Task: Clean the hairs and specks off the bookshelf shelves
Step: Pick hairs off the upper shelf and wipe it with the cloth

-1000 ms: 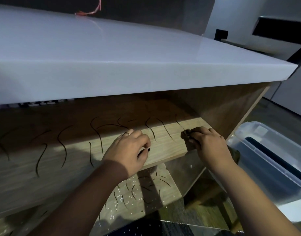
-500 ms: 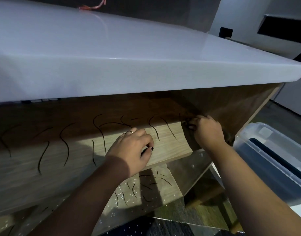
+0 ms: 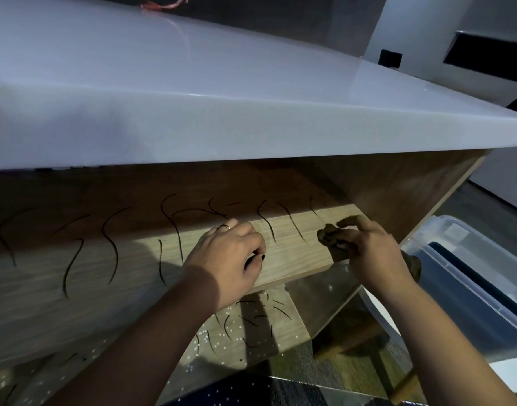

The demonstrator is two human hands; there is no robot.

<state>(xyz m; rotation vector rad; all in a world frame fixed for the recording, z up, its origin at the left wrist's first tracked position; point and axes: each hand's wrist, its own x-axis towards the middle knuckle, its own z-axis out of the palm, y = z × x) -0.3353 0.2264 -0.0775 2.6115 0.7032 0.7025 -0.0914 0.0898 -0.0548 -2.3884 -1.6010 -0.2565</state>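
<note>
Pinching a bunched cloth, my right hand sits at the right end of the upper shelf. My left hand rests curled nearby, holding nothing I can see. Long dark hairs lie between and beyond them. A careless sweep could push hairs over the front edge onto the lower shelf, which is already littered.

hairs strewn across upper shelf; more hairs, specks on lower shelf; storage bin right of bookshelf.
</note>
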